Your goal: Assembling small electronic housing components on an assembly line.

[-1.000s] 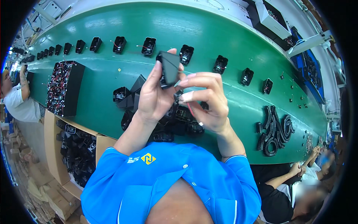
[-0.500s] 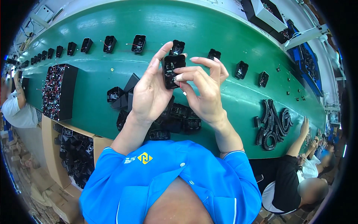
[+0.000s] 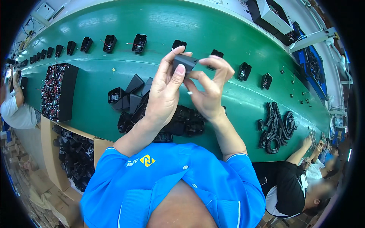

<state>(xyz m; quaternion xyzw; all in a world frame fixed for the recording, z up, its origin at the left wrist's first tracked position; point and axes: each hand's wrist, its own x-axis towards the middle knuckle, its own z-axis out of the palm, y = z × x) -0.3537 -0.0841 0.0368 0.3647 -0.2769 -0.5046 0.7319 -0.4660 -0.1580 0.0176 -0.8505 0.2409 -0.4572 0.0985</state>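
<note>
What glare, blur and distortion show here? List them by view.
All in the head view: pale glare patches on the green table toward its far left; its far edge bowed by fisheye; grey sheen on the black housing in the left hand; nearest co-worker's head, lower right, blurred.

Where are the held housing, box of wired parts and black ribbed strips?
Held housing (image 3: pixel 186 61), head view: outer face.
Box of wired parts (image 3: pixel 68 95), head view: black side wall.
Black ribbed strips (image 3: pixel 270 125), head view: a strip mid-pile.
</note>
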